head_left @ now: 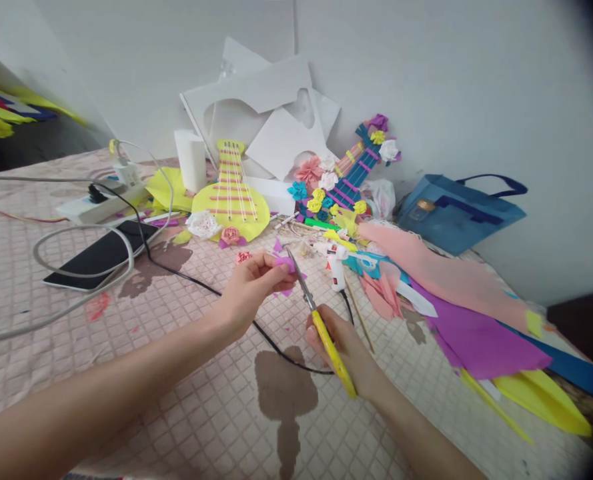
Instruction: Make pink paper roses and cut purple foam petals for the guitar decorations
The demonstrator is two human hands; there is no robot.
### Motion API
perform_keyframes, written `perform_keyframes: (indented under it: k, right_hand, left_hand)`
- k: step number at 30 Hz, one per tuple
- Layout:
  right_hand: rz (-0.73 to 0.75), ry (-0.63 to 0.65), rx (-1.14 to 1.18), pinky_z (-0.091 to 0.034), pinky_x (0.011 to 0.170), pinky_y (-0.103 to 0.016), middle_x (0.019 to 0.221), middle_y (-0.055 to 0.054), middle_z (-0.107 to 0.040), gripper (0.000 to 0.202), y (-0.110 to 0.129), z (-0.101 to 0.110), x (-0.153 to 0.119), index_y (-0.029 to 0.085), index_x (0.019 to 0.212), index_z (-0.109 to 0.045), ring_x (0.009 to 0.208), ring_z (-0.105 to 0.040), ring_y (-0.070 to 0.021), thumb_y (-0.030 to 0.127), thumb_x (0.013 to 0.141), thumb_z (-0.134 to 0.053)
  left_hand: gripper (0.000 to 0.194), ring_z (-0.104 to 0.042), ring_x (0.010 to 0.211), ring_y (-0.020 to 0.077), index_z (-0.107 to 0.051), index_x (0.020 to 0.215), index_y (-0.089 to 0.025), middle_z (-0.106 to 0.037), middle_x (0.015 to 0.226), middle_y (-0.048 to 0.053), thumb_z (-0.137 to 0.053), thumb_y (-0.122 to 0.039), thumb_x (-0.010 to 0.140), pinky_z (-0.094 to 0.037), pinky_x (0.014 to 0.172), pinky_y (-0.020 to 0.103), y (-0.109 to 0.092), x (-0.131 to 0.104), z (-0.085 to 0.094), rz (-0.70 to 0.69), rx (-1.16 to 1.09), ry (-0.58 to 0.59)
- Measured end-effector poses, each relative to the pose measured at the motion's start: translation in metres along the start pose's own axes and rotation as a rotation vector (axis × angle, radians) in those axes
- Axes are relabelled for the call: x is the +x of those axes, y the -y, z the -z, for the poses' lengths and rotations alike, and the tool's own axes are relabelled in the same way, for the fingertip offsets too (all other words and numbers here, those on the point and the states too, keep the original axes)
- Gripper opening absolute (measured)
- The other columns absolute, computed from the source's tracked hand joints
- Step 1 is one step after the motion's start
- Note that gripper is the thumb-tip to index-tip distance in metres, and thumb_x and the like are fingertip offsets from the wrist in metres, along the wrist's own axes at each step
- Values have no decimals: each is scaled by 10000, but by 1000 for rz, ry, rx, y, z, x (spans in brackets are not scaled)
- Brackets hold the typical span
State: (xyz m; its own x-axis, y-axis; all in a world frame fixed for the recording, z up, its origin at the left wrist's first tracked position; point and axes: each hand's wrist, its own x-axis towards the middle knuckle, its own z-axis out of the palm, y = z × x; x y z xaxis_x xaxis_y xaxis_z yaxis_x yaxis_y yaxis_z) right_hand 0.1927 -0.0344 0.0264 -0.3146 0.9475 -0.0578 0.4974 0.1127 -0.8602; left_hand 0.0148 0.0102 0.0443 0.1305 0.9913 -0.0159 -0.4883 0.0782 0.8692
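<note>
Between the closed fingers of my left hand [256, 283] is a small piece of purple paper [287, 264]. My right hand [341, 340] is wrapped round a pair of yellow-handled scissors [329, 343], whose metal blades reach up to the purple piece. Small purple scraps lie on the table just behind and below my left fingertips. A pink paper rose [230, 235] and a smaller coral one [243, 257] lie beyond my left hand. Past the scissors sits a white glue gun [335, 263], its black cable running down behind my right hand.
A yellow paper guitar [231, 200] and a blue, flower-covered one [353, 177] lean at the back. Crepe paper sheets [476, 327] spread at the right, near a blue bag [461, 210]. A tablet [103, 257], power strip [101, 200] and cables occupy the left.
</note>
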Motion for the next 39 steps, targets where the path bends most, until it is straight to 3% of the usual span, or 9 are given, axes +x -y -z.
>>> perform_keyframes:
  k: [6,15,22,32,39]
  right_hand:
    - [12,-3,11,-309,501,-237,663,44,-451,309,-2,0,-1,224,756,-402,571,-385,-114,479,848,-550]
    - [-84,13,122,-316,422,-210,616,69,-387,302,0,-3,1,226,731,-390,476,-323,-78,456,782,-579]
    - [-34,80,115,-299,437,-195,578,81,-395,191,-4,-1,0,221,777,-398,474,-327,-73,342,827,-538]
    - [-20,-26,26,-313,458,-210,664,40,-463,231,-5,-4,1,216,760,-422,550,-394,-99,403,807,-550]
    - [-67,-7,116,-298,382,-190,617,65,-398,344,-1,-5,1,221,730,-404,463,-315,-66,506,760,-594]
  left_hand:
    - [194,-653,710,130,-599,726,-149,-697,736,17,-752,-268,718,-517,777,301,-1,0,0,-4,3,-3]
    - [173,-659,720,121,-587,730,-150,-706,733,4,-731,-245,741,-513,778,278,1,1,2,-17,-14,16]
    - [189,-661,722,127,-577,719,-146,-709,734,11,-738,-245,730,-514,778,282,-1,0,0,-3,-15,7]
    - [177,-645,710,113,-584,743,-144,-695,737,5,-732,-241,742,-515,771,278,0,0,1,-4,-11,11]
    - [185,-647,718,117,-572,731,-148,-693,743,4,-728,-246,743,-513,780,284,0,1,1,-15,-11,18]
